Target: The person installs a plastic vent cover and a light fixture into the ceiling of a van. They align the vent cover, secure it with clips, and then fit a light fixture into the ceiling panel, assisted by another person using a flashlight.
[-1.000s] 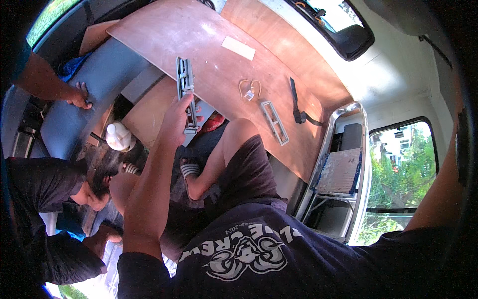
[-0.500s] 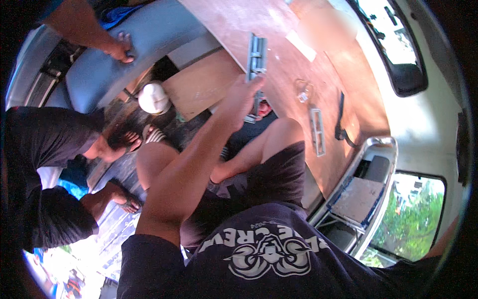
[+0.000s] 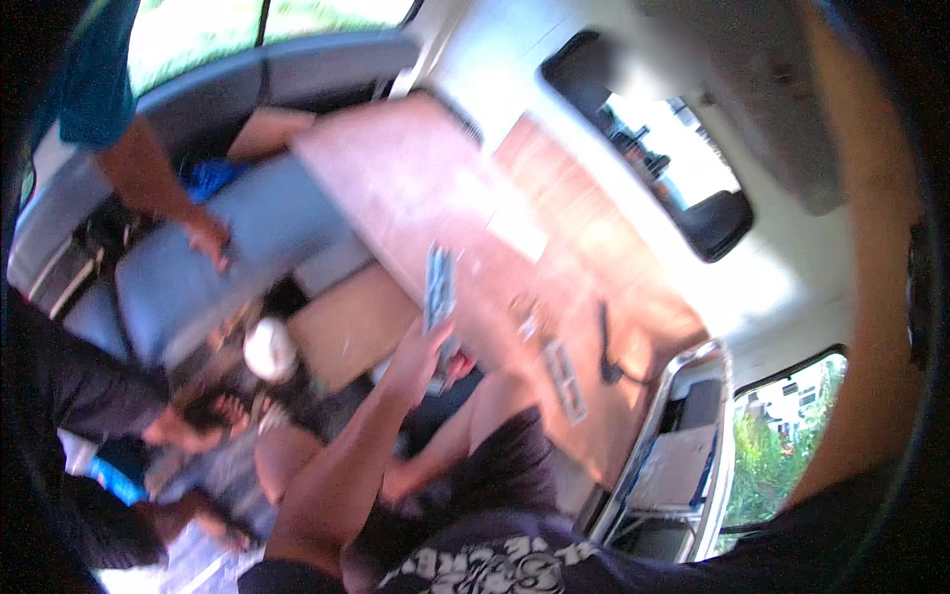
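My left hand (image 3: 431,342) is out in front, over the near edge of a reddish-brown wooden board (image 3: 386,158). Its fingers are closed round the lower end of a grey channelled piece (image 3: 439,282), a short rectangular strip with long grooves that points upward. Motion blur hides its finer detail. On the board to the right of it lie a grey rectangular frame with a crossbar (image 3: 567,383), a small clear item with thin loops (image 3: 528,323) and a black strap (image 3: 606,342). My right arm rises along the right rim, and its hand is out of the picture.
A blue-grey padded bench (image 3: 267,228) runs along the left, where another person's hand (image 3: 210,243) rests. A white rounded object (image 3: 269,349) stands on the floor beside a brown panel (image 3: 346,332). Two windows and a white-framed folding item (image 3: 717,396) are at the right.
The view has tilted up and right, so things sit lower and further left, and more windows show. My left hand still holds the grey piece. My right arm now shows raised along the right side.
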Demonstrator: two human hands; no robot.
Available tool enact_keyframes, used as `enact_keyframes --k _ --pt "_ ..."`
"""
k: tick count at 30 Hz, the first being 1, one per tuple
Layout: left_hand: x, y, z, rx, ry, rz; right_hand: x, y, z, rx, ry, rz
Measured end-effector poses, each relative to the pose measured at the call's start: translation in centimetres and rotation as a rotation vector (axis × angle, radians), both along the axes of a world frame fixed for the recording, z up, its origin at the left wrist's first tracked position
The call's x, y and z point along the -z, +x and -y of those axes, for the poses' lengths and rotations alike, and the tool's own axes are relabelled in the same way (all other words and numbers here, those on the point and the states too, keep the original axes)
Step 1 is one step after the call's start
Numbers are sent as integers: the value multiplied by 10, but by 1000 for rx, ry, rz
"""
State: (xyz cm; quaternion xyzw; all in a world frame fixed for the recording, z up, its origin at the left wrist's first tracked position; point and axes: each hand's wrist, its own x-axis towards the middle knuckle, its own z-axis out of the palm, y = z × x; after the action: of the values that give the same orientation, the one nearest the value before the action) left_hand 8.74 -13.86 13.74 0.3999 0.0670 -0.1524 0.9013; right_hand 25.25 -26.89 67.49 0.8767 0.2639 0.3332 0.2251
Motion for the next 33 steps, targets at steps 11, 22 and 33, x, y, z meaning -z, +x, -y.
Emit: enact_keyframes --k 11,22,33 --pt "38 7 -10 4 230 -152 -66 57 13 164 270 21" --pt "43 18 -11 30 199 -178 -58 62 -1 227 280 28" --pt "63 24 -16 61 126 -178 -19 -71 24 152 -125 55"
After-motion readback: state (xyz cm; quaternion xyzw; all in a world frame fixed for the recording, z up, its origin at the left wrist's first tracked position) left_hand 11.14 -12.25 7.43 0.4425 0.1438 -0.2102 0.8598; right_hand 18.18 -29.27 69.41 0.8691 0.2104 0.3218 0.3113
